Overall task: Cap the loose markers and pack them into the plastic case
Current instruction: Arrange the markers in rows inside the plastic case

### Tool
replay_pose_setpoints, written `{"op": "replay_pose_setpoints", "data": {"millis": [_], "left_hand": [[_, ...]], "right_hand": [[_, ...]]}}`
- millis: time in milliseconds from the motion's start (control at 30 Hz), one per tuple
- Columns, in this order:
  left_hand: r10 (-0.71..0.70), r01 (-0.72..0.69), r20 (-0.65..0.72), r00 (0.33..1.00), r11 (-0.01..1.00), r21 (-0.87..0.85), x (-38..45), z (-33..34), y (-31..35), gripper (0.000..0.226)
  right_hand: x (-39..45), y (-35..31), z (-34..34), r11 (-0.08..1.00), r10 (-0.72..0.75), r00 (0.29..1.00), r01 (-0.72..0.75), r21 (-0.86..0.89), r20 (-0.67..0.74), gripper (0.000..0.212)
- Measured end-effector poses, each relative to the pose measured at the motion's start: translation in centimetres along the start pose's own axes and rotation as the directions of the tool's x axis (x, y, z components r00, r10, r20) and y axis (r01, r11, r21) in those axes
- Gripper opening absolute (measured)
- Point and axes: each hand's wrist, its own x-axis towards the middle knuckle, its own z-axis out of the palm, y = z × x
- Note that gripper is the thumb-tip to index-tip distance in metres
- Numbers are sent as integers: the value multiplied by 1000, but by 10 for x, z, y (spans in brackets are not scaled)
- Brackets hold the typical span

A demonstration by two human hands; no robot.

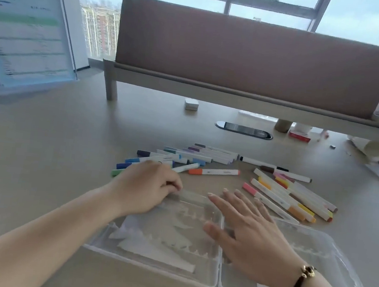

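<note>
Head view shows us a clear plastic case (212, 285) lying opened flat on the grey table (41, 150) in the lower middle of the frame, its two halves side by side. A white sheet of paper (159, 253) lies inside the left half.

Our left hand (145, 188) sits at the upper left corner of the case, fingers curled down over the far rim so that it grips the edge. Our right hand (244, 234) is spread flat, fingers straight and apart, over the middle of the case where the halves meet; we cannot tell whether the palm touches the plastic or hangs just above it. A dark cord bracelet (300, 283) with a gold charm circles the right wrist.

Beyond the case, across the centre of the frame, lie the markers, all apart from it. A blue, green and purple group (177, 157) is fanned out just above the left hand, some partly hidden by it. An orange marker (213, 171) lies alone in the middle. A black marker (264, 164) and a brown one (286, 174) lie to the right of centre, and a pink, yellow, orange and red group (291, 197) slants toward the lower right, its nearest ends close to the case's right half.

Further up the frame stand a brown desk divider (252, 56), a small white cube (191, 104) and, at upper left, a blurred document stand (26, 30).
</note>
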Motion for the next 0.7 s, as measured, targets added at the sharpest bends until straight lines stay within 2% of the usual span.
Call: {"op": "replay_pose_setpoints", "data": {"millis": [200,433,567,700], "left_hand": [[14,-15,-45,999,1000,-16,-5,7,-9,12],[66,-65,-43,997,997,28,-8,4,-10,18],[73,-71,-46,996,997,41,-8,4,-11,18],[70,-71,-46,996,997,-17,-8,1,-11,17]], "right_hand": [[3,-1,-7,1000,7,997,-7,-10,78,70],[5,2,-10,999,-6,996,3,42,88,68],[6,3,-7,998,-5,999,3,67,36,64],[5,2,-5,995,-24,998,29,91,-50,57]]}}
